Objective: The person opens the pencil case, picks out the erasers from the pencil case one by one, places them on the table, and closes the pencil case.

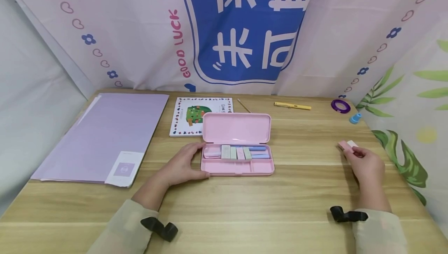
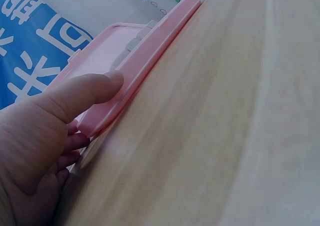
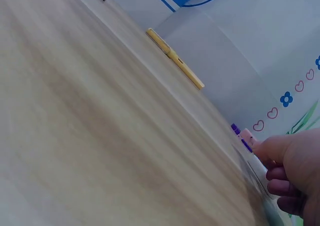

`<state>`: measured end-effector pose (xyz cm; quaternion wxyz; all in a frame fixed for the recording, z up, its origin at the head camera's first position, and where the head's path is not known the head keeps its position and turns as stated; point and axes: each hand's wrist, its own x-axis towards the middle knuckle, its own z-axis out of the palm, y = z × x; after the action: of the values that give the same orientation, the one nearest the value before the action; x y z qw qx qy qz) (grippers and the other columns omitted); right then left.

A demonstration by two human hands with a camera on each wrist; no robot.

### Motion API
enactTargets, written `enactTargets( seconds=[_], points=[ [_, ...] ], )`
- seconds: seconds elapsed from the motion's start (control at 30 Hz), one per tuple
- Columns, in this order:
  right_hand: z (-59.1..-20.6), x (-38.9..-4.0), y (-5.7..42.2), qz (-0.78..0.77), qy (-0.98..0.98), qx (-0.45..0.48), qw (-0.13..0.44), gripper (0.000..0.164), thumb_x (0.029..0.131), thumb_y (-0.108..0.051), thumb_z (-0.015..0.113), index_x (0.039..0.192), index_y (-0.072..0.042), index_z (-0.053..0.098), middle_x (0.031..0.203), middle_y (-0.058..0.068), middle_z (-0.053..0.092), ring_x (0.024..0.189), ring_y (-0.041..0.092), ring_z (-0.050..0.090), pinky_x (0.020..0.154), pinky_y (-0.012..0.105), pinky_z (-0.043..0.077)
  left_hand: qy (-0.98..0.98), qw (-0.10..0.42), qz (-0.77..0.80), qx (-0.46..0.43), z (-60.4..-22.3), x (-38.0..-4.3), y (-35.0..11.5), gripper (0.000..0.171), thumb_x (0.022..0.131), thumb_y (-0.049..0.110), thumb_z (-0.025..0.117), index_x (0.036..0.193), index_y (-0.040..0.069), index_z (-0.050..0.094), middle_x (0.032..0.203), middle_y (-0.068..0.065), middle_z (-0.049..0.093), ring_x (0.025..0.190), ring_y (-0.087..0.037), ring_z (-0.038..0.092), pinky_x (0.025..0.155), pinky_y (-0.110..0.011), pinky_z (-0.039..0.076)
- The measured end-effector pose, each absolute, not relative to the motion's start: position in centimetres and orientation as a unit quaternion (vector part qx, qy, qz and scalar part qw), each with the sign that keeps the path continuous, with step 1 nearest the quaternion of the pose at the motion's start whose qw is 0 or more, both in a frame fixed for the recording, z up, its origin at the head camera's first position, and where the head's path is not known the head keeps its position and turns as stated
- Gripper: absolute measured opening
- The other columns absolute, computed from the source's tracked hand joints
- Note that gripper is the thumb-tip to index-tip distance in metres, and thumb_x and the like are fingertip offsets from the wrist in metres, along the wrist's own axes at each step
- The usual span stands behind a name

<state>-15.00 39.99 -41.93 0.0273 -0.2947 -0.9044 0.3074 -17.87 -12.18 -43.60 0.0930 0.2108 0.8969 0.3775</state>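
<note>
A pink pencil case (image 1: 238, 128) stands with its lid up in the middle of the table. My left hand (image 1: 181, 165) grips its left end, the thumb (image 2: 102, 86) at the front edge and the fingers round the back corner. Several small pale eraser-like blocks (image 1: 236, 153) lie in a row inside, across blue pens (image 1: 260, 156); the front compartments (image 1: 227, 166) show bare pink bottoms. Off to the right, my right hand (image 1: 367, 166) pinches a small pink and white eraser (image 1: 345, 146) between thumb and fingers. In the right wrist view the hand mostly hides that eraser (image 3: 248, 137).
Behind the case lie a booklet (image 1: 182, 111) and a thin pencil-like stick (image 1: 244, 105). A yellow pen (image 1: 292, 105), a purple ring (image 1: 340, 106) and a small blue object (image 1: 355, 118) sit at the back right. Leftward is a large lilac folder (image 1: 108, 137). Printed cloth (image 1: 140, 51) hangs behind the table.
</note>
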Motion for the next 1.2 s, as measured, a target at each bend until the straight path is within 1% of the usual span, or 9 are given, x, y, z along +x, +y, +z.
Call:
enactTargets(
  seconds=[0.23, 0.4, 0.5, 0.6, 0.67, 0.73, 0.83, 0.93, 1.2],
  points=[
    [-42.1, -15.2, 40.3, 0.286, -0.917, -0.28, 0.0, 0.066, 0.097, -0.049, 0.049, 0.136, 0.005, 0.052, 0.139, 0.03, 0.049, 0.13, 0.05, 0.042, 0.106, 0.06, 0.037, 0.898, 0.093, 0.374, 0.21, -43.5, -17.9, -12.2, 0.097, 0.07, 0.044, 0.085, 0.148, 0.007, 0.039, 0.152, -0.017, 0.041, 0.143, -0.036, 0.035, 0.118, -0.054, 0.03],
    [-42.1, -15.3, 40.2, 0.285, -0.917, -0.28, -0.003, 0.064, 0.098, -0.045, 0.05, 0.136, 0.006, 0.051, 0.139, 0.031, 0.049, 0.13, 0.05, 0.041, 0.107, 0.06, 0.036, 0.897, 0.092, 0.377, 0.211, -43.5, -18.0, -12.2, 0.096, 0.07, 0.043, 0.085, 0.147, 0.007, 0.04, 0.151, -0.017, 0.041, 0.143, -0.036, 0.035, 0.118, -0.053, 0.031],
    [-42.1, -15.2, 40.0, 0.293, -0.915, -0.276, 0.003, 0.068, 0.097, -0.048, 0.049, 0.139, 0.006, 0.049, 0.139, 0.031, 0.05, 0.129, 0.049, 0.043, 0.106, 0.059, 0.038, 0.898, 0.094, 0.376, 0.211, -43.5, -18.0, -12.2, 0.096, 0.07, 0.044, 0.085, 0.147, 0.007, 0.04, 0.151, -0.017, 0.042, 0.142, -0.035, 0.036, 0.118, -0.054, 0.031],
    [-42.0, -15.2, 39.2, 0.304, -0.917, -0.258, 0.031, 0.069, 0.096, -0.05, 0.05, 0.14, 0.004, 0.049, 0.135, 0.029, 0.054, 0.124, 0.044, 0.05, 0.1, 0.053, 0.045, 0.899, 0.094, 0.372, 0.213, -43.6, -18.0, -12.2, 0.097, 0.07, 0.045, 0.084, 0.147, 0.007, 0.04, 0.15, -0.017, 0.043, 0.142, -0.036, 0.036, 0.117, -0.054, 0.032],
    [-41.9, -15.3, 38.2, 0.307, -0.921, -0.234, 0.056, 0.066, 0.096, -0.049, 0.053, 0.138, 0.003, 0.052, 0.13, 0.027, 0.058, 0.116, 0.039, 0.056, 0.091, 0.044, 0.05, 0.899, 0.094, 0.372, 0.212, -43.6, -18.0, -12.2, 0.097, 0.07, 0.045, 0.085, 0.147, 0.008, 0.04, 0.15, -0.016, 0.043, 0.142, -0.035, 0.037, 0.118, -0.054, 0.032],
    [-41.8, -15.4, 36.8, 0.309, -0.926, -0.201, 0.079, 0.061, 0.096, -0.046, 0.056, 0.135, 0.001, 0.055, 0.125, 0.025, 0.061, 0.108, 0.033, 0.059, 0.081, 0.032, 0.049, 0.899, 0.091, 0.372, 0.213, -43.7, -17.9, -12.2, 0.097, 0.07, 0.044, 0.085, 0.147, 0.008, 0.04, 0.15, -0.016, 0.043, 0.141, -0.035, 0.037, 0.117, -0.054, 0.032],
    [-41.5, -15.7, 34.0, 0.315, -0.934, -0.142, 0.092, 0.054, 0.096, -0.041, 0.059, 0.131, 0.001, 0.059, 0.12, 0.024, 0.063, 0.102, 0.029, 0.059, 0.073, 0.025, 0.045, 0.898, 0.09, 0.374, 0.212, -43.6, -17.9, -12.2, 0.096, 0.069, 0.044, 0.085, 0.147, 0.008, 0.04, 0.15, -0.016, 0.043, 0.142, -0.035, 0.037, 0.118, -0.054, 0.032],
    [-41.5, -16.0, 30.7, 0.322, -0.939, -0.085, 0.085, 0.05, 0.095, -0.038, 0.062, 0.128, -0.001, 0.062, 0.118, 0.022, 0.063, 0.099, 0.03, 0.06, 0.074, 0.026, 0.047, 0.899, 0.091, 0.374, 0.21, -43.7, -17.9, -12.2, 0.096, 0.07, 0.044, 0.085, 0.147, 0.008, 0.04, 0.15, -0.016, 0.043, 0.142, -0.036, 0.036, 0.117, -0.054, 0.031],
    [-41.9, -15.9, 22.4, 0.353, -0.932, 0.034, 0.069, 0.037, 0.087, -0.025, 0.074, 0.117, -0.004, 0.07, 0.109, 0.016, 0.068, 0.1, 0.03, 0.062, 0.087, 0.045, 0.054, 0.897, 0.091, 0.377, 0.212, -43.7, -17.9, -12.1, 0.095, 0.069, 0.044, 0.085, 0.146, 0.008, 0.041, 0.15, -0.016, 0.043, 0.142, -0.035, 0.036, 0.117, -0.054, 0.031]
  ],
)
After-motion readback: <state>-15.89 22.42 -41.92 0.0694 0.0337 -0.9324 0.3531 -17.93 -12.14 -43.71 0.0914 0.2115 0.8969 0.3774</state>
